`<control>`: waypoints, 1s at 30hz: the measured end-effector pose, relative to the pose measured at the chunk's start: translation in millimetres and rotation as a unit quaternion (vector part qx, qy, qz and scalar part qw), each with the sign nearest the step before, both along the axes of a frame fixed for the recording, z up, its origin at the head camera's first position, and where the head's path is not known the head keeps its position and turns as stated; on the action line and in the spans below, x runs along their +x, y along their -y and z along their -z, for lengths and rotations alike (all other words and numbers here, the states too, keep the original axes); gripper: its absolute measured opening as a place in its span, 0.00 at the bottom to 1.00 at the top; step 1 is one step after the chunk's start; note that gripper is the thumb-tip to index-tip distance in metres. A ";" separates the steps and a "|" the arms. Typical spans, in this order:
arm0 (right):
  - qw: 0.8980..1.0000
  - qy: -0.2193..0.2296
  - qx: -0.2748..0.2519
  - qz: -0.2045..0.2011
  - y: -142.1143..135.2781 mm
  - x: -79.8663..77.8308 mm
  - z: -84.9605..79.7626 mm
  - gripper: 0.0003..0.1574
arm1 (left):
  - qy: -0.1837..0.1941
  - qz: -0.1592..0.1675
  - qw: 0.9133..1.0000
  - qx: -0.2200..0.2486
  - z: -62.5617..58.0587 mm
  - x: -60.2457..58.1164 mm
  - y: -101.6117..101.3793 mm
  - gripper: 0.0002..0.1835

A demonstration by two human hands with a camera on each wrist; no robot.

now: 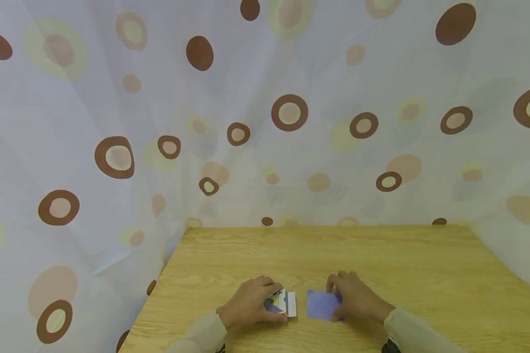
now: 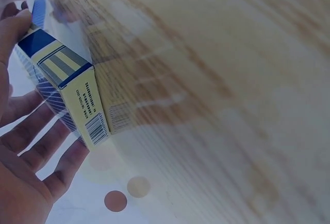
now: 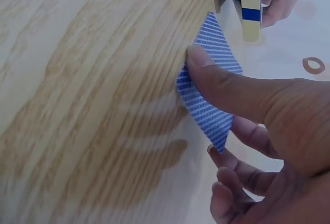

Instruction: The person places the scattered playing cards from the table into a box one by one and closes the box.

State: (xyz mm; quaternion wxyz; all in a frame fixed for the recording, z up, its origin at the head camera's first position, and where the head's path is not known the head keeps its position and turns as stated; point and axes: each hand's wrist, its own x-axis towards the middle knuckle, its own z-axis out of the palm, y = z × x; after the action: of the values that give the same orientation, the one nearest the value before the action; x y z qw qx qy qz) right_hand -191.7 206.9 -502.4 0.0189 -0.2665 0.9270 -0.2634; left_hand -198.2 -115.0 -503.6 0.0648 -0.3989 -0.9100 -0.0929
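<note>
On the wooden table my left hand point(image 1: 252, 303) grips a small card box point(image 1: 279, 302) across its sides. The box is cream, blue and yellow, with a white flap standing out at its right end. In the left wrist view a barcode and small print show on one end of the box point(image 2: 85, 105). To the right, my right hand point(image 1: 357, 298) holds a blue-patterned playing card point(image 1: 321, 305) by its right part. Thumb and fingers lie at opposite edges of the card point(image 3: 209, 116) in the right wrist view. Whether more cards lie under it, I cannot tell.
The wooden table point(image 1: 327, 250) stretches back and to both sides. A white sheet with brown and beige circles point(image 1: 256, 162) hangs behind it and along its left and right. A narrow gap of table separates box and card.
</note>
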 end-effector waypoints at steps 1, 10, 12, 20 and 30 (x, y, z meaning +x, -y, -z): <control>1.000 -0.011 0.003 0.005 0.0 -0.6 1.1 0.36 | -0.002 0.001 1.000 0.001 0.4 0.0 0.1 0.42; 1.000 -0.003 -0.017 0.014 -0.4 -3.0 3.4 0.32 | -0.009 0.011 1.000 0.009 1.5 0.0 0.2 0.41; 1.000 0.015 -0.026 0.002 -1.3 -2.1 1.6 0.35 | -0.010 0.011 1.000 0.010 1.3 0.5 0.2 0.41; 0.996 0.066 -0.045 -0.034 -6.1 2.4 -7.2 0.48 | -0.006 0.008 1.000 0.010 0.0 0.6 0.0 0.41; 1.000 0.017 -0.005 -0.010 -4.9 0.5 -6.0 0.45 | -0.004 0.004 1.000 0.004 0.9 -0.5 0.0 0.42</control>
State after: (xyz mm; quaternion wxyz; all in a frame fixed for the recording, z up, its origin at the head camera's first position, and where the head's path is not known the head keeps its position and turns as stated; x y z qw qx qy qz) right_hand -191.3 211.8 -496.3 0.0358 -0.2717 0.9223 -0.2725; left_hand -198.8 -115.0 -504.5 0.0697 -0.4029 -0.9076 -0.0955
